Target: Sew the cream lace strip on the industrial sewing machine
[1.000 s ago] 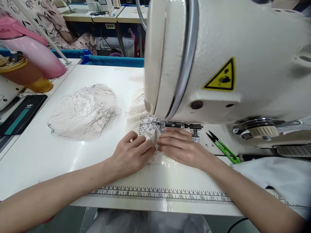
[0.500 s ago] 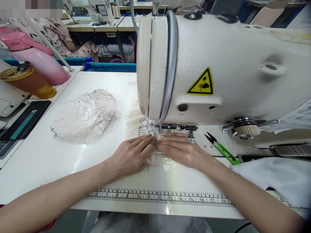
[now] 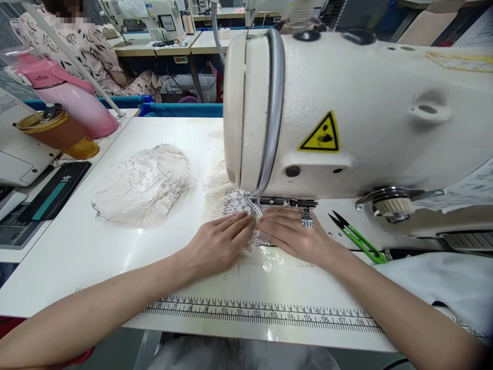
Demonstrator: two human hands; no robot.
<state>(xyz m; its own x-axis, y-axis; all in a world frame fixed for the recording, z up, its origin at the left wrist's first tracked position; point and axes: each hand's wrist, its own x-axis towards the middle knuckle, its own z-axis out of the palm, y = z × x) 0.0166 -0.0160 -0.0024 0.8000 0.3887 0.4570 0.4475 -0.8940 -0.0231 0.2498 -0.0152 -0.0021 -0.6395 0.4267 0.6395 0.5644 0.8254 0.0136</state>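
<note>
1. Lace piece (image 3: 241,203) lies on the counter (image 3: 77,246) under the sewing machine (image 3: 346,113), just ahead of both hands.
2. Left hand (image 3: 217,244) and right hand (image 3: 292,236): fingers flat, extended, pressing the lace, gripping nothing.
3. Both hands equally near.

Glossy white table (image 3: 77,246), matt cream painted metal machine (image 3: 365,103), openwork lace (image 3: 241,201), frayed lace pile (image 3: 142,187), green plastic-handled snips (image 3: 358,239), glossy pink plastic bottle (image 3: 77,103)
</note>
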